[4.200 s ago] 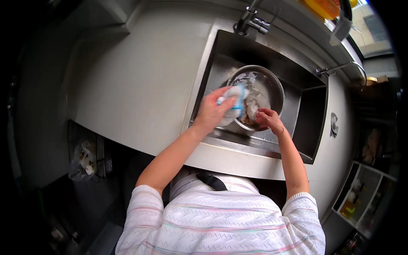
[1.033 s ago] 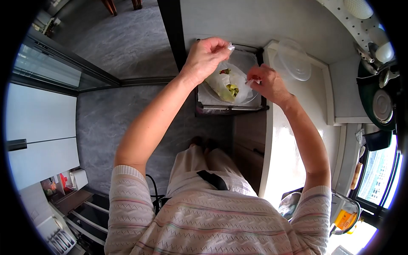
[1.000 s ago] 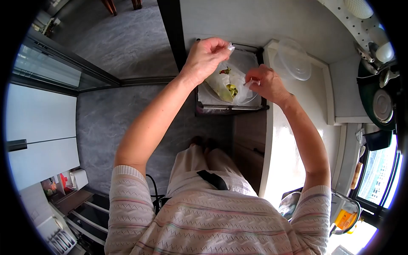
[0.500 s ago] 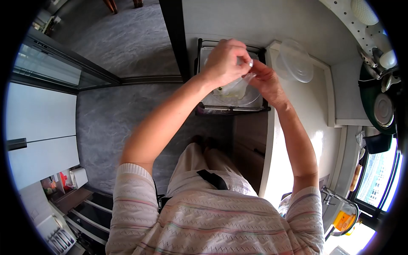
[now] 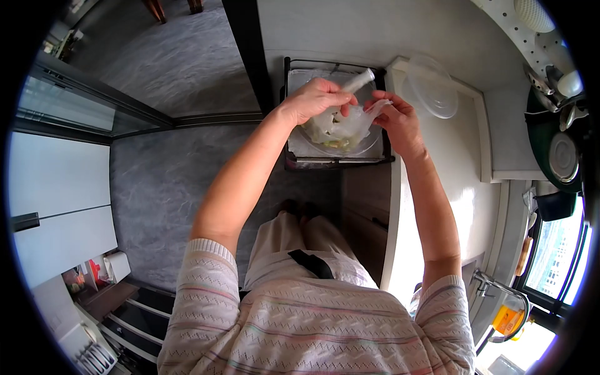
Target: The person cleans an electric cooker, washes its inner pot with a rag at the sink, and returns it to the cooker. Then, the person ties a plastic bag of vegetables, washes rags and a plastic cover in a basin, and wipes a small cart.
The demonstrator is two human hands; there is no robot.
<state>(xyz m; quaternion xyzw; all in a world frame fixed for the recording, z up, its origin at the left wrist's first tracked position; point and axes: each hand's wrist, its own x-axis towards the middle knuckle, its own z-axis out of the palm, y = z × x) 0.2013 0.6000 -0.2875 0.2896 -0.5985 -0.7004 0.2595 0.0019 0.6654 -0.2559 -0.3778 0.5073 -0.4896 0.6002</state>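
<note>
A thin, translucent plastic bag (image 5: pixel 350 127) with pale green pieces inside sits over a clear round bowl (image 5: pixel 370 149) on the black-framed rack. My left hand (image 5: pixel 317 100) is closed on the bag's upper left side. From beside its fingertips a white, tube-like piece (image 5: pixel 359 81) sticks out to the upper right; whether it is part of the bag I cannot tell. My right hand (image 5: pixel 399 124) pinches a gathered edge of the bag on the right. The two hands are a little apart.
Right of the black-framed rack (image 5: pixel 340 163) runs a white counter (image 5: pixel 431 187), with a clear plastic lid (image 5: pixel 432 87) at its far end. A faucet (image 5: pixel 494 284) is at the lower right. Utensils hang on the right wall. A dark door frame (image 5: pixel 250 59) stands left of the rack.
My hands have moved apart, the left one leftward and lower. More of the bag and its green contents shows, and the white tube-like piece now sticks out.
</note>
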